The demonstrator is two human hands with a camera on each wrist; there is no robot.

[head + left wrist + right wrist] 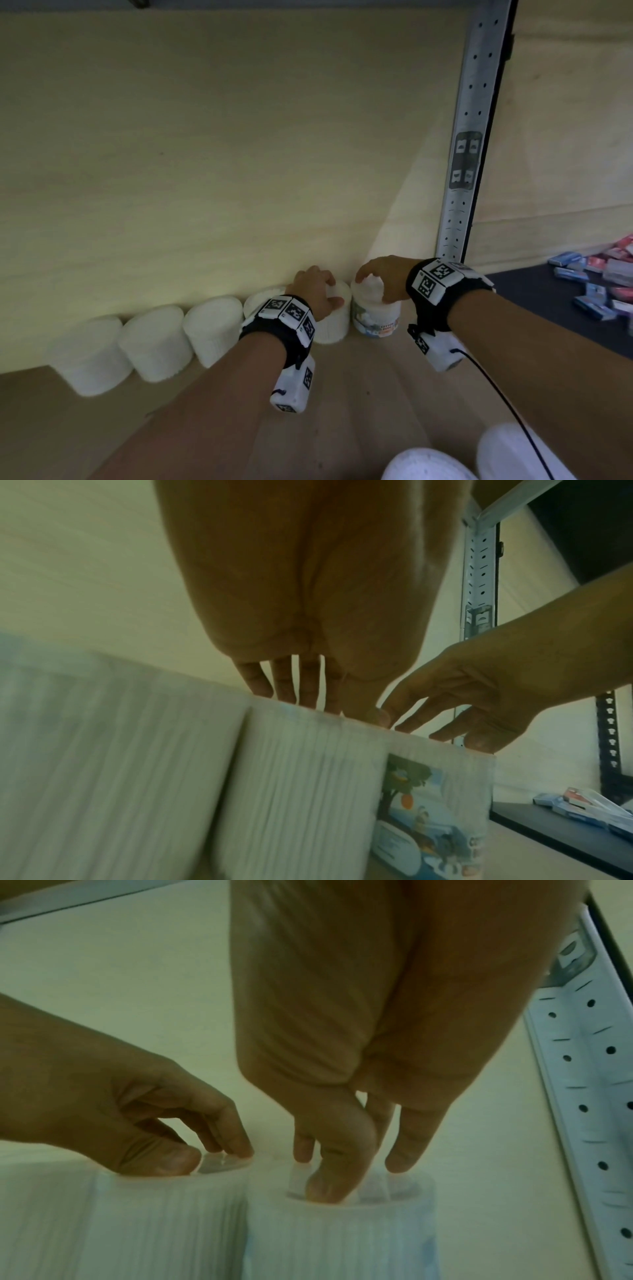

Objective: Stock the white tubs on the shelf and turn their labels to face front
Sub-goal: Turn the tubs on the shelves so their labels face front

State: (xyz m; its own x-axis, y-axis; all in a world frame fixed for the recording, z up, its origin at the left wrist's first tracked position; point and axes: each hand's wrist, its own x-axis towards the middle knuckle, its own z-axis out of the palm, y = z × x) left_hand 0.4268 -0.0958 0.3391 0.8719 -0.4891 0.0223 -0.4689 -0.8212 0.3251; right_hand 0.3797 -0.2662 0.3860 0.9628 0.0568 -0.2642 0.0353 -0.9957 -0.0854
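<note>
A row of white ribbed plastic tubs stands along the back edge of the pale wooden shelf (342, 394), ending near its back right corner by the perforated grey metal upright (469, 137). The right hand (383, 279) comes down from above on the last tub, the labelled white tub (376, 318): fingertips and thumb curl over its top rim, pinching it. Its printed label already shows toward the shelf's front edge. The left hand (317, 291) grips the top of the neighbouring plain-sided white tub (334, 320), fingers curled on the rim, thumb at the near side; no label shows on its visible face. Both tubs stand upright, touching side by side, directly beneath the hands. The coming move probably turns on that vertical axis: the left hand, already on top, looks placed to twist its tub until the label comes round.
</note>
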